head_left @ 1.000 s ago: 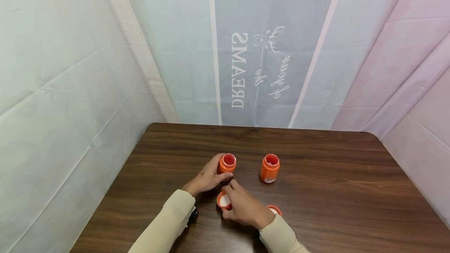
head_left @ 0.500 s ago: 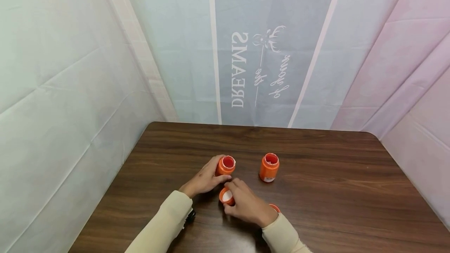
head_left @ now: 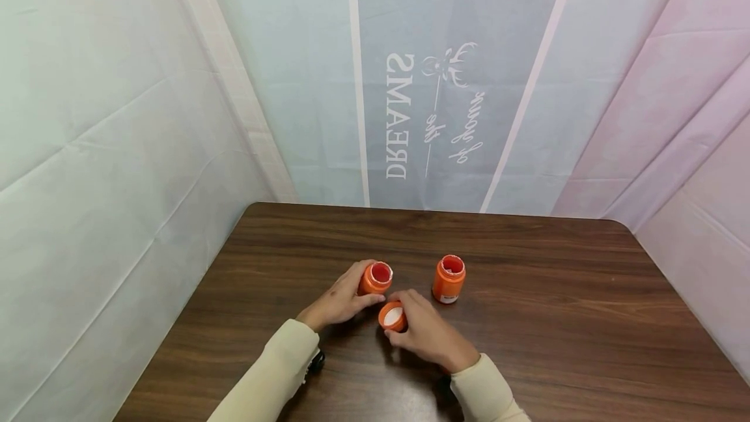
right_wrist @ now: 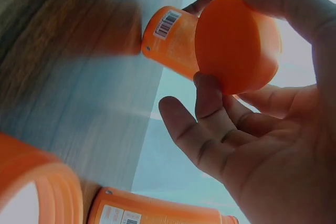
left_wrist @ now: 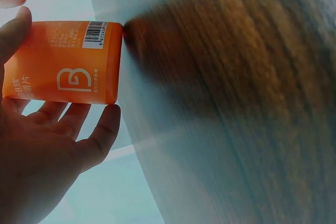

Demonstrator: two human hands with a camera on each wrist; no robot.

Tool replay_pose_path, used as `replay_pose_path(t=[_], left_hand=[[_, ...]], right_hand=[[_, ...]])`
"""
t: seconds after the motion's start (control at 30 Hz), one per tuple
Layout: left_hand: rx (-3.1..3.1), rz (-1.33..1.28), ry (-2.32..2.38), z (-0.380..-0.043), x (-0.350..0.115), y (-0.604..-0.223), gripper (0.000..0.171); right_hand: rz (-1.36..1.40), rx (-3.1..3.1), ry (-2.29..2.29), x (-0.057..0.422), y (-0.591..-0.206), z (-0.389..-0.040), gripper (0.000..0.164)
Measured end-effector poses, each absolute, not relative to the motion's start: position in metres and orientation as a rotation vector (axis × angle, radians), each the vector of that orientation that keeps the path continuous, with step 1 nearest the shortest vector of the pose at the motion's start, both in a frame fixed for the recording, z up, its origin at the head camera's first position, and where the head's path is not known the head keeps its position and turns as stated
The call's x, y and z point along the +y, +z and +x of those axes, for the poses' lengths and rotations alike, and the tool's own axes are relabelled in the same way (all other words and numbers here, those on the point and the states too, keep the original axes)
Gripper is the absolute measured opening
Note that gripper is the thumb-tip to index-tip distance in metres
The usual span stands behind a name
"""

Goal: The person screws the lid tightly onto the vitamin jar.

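Observation:
My left hand (head_left: 342,298) grips an uncapped orange bottle (head_left: 374,286) by its side, its mouth rimmed with white scraps. In the left wrist view the barcode and label of this bottle (left_wrist: 63,64) face the camera, and its base meets the tabletop. Close in front of it, my right hand (head_left: 432,332) holds an orange screw cap (head_left: 393,318), white inside, apart from the bottle. The right wrist view has the smooth top of the cap (right_wrist: 231,45) between thumb and fingers. A second uncapped orange bottle (head_left: 449,283) stands upright to the right.
Another orange cap (right_wrist: 60,187) lies at the lower left in the right wrist view; the right hand and sleeve hide it in the head view. The dark wooden table (head_left: 556,318) ends at a printed cloth backdrop (head_left: 457,148).
My right hand has moved right and slightly away from me with the cap. The left hand has shifted its bottle slightly towards me. The other cap has passed out of sight in the head view.

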State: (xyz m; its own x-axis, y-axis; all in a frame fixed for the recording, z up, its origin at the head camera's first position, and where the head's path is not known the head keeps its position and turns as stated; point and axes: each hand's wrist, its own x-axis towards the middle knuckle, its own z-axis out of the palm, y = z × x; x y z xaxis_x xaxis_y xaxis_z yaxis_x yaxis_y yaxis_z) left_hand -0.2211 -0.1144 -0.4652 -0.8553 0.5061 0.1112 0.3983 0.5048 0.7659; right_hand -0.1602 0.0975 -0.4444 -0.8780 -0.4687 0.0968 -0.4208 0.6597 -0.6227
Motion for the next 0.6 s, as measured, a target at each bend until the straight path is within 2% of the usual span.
replay_pose_path(t=[0.6], left_hand=[[2.592, 0.819, 1.292, -0.2150, -0.1152, -0.4612, 0.066]], right_hand=[[-0.588, 2.849, -1.041, 0.1056, -0.4354, -0.1609, 0.052]])
